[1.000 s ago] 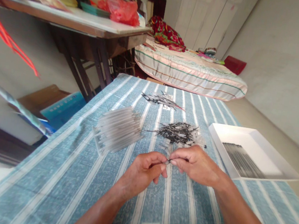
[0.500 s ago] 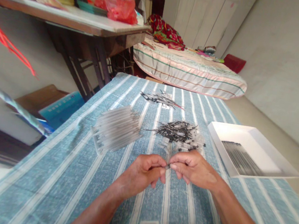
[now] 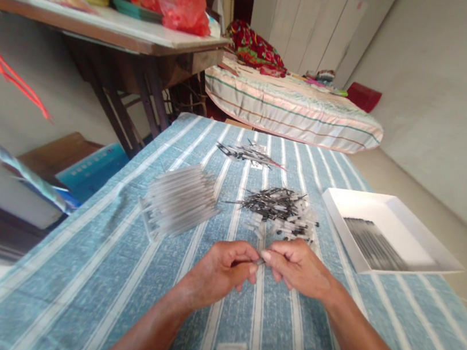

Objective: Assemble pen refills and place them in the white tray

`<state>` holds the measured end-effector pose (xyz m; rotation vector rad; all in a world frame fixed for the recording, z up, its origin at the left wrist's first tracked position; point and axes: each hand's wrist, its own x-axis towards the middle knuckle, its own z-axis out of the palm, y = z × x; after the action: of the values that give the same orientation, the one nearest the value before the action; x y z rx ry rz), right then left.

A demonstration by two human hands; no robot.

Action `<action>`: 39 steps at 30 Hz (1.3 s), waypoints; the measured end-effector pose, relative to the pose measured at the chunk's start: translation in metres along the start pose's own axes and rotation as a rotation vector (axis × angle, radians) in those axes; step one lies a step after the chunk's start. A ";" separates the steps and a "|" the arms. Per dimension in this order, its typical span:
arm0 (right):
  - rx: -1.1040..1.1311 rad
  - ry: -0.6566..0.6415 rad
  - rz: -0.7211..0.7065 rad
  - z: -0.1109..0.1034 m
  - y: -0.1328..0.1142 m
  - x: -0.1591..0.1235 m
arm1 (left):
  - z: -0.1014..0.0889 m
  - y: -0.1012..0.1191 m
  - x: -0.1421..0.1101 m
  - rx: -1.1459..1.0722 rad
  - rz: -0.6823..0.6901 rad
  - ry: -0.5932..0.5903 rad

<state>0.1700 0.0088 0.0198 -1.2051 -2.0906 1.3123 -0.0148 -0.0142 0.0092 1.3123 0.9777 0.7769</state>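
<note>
Above the blue striped cloth (image 3: 117, 263), near the centre: one small dark piece (image 3: 262, 262), slim, mostly hidden by fingers. Left hand (image 3: 224, 269): thumb and fingertips closed in a narrow pinch on it. Right hand (image 3: 301, 265): likewise pinched, at the opposite side, fingertips almost meeting. Handling, as judged: very light, probably stiff, smooth enough to roll or slip, liable to bend if squeezed askew; best taken by the ends, fingertips only. Beyond: loose pile (image 3: 275, 204) of black and clear parts; left, pale tubes (image 3: 182, 199) stacked; right, white tray (image 3: 421, 230) with dark rods (image 3: 374, 244).
</note>
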 end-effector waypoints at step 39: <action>0.200 0.141 0.062 0.019 0.012 -0.010 | 0.002 -0.004 0.002 0.025 -0.024 -0.051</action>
<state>0.1681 -0.0075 0.0018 -1.2447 -1.7917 1.3842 -0.0127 -0.0141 0.0045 1.3334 0.9631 0.7122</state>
